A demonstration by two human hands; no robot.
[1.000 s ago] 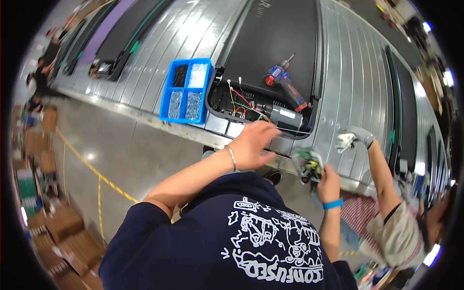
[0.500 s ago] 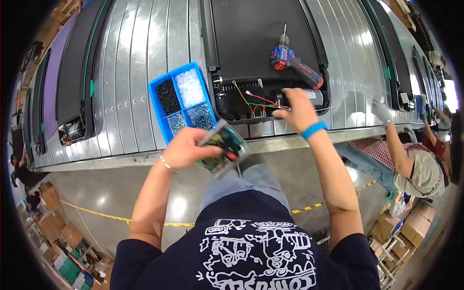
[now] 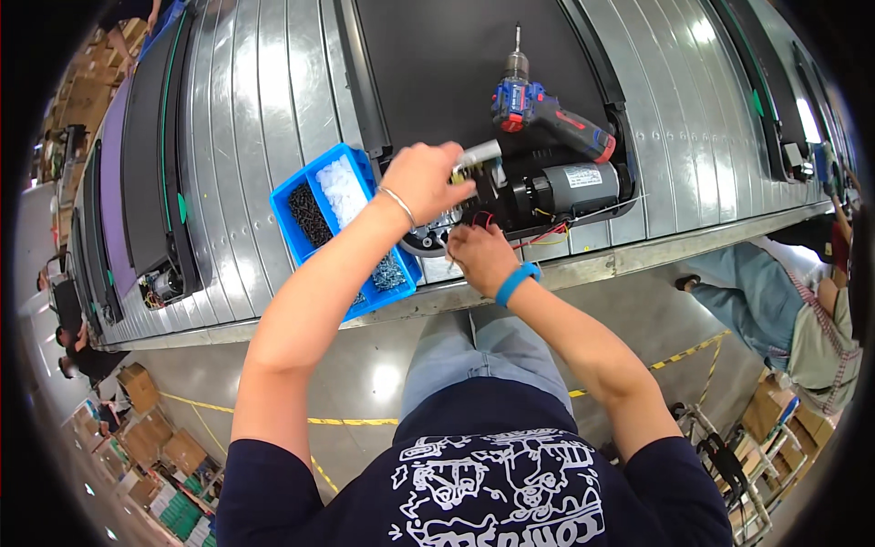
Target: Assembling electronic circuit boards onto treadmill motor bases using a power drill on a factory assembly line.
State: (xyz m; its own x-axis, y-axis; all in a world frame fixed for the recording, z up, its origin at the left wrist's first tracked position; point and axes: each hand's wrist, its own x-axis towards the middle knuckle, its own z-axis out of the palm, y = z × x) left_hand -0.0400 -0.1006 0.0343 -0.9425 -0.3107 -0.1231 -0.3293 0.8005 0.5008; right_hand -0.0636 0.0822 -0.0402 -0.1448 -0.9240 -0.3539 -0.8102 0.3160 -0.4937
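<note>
My left hand (image 3: 424, 187) is closed on the circuit board (image 3: 445, 221), mostly hidden beneath it, in the near end of a black machine frame (image 3: 369, 109). My right hand (image 3: 483, 258) is at the frame's near edge, its fingers pinched together by the board; what they hold is too small to make out. Just above it show red wires (image 3: 483, 219). To the right sits a grey cylindrical motor (image 3: 583, 187), with red and yellow wires (image 3: 547, 235) trailing over the edge below it. A pale cylindrical part (image 3: 480, 153) sticks out beside my left hand's fingers.
A blue and black cordless drill (image 3: 547, 114) lies on the black deck (image 3: 437, 64). Left of the frame stands a blue divided bin (image 3: 287, 196) of screws and white plastic pieces. More machine frames (image 3: 146, 155) line the slatted metal conveyor (image 3: 246, 91). Another person (image 3: 811, 337) stands at right.
My left hand has carried the circuit board from in front of the conveyor up into the frame. My right hand has moved left from the motor and wires to beside the board.
</note>
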